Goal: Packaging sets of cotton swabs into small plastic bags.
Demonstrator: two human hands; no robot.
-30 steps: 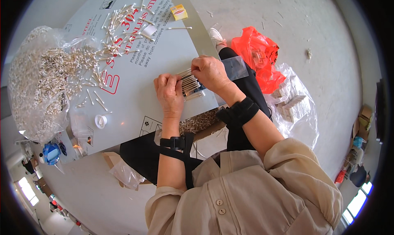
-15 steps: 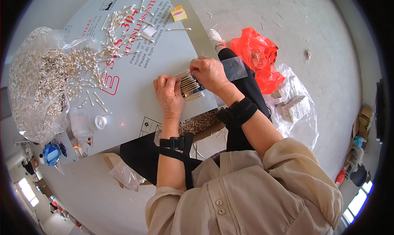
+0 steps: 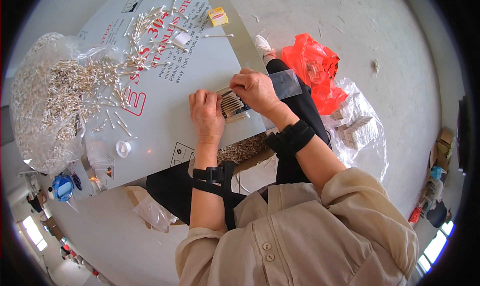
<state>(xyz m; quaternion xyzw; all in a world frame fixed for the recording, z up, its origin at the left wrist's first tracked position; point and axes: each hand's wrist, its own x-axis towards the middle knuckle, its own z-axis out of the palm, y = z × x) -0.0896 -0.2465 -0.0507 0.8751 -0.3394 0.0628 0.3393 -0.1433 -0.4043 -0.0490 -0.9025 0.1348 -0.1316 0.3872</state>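
Between my two hands a row of cotton swabs [image 3: 231, 104] lies side by side near the table's right edge, with something dark showing beneath them. My left hand [image 3: 207, 115] has its fingers curled at the left ends of the swabs. At their right ends my right hand [image 3: 255, 90] pinches with thumb and bent fingers; the fingertips are partly hidden. A few swabs lie slightly apart on the near side of the row. Beside my right wrist, a clear plastic pouch [image 3: 286, 83] sticks out past the table edge.
A large clear bag of loose cotton swabs [image 3: 65, 81] fills the table's left, spilling swabs [image 3: 145, 31] toward the far side. A yellow box [image 3: 217, 16] and a small white round container [image 3: 122, 148] stand on the table [image 3: 200, 61]. On the floor sit a red bag [image 3: 312, 68] and a clear bag of white packs [image 3: 357, 131].
Both hands stay almost in place, with slight finger movement. The row of swabs looks drawn closer together, and more of the dark thing beneath shows around it.
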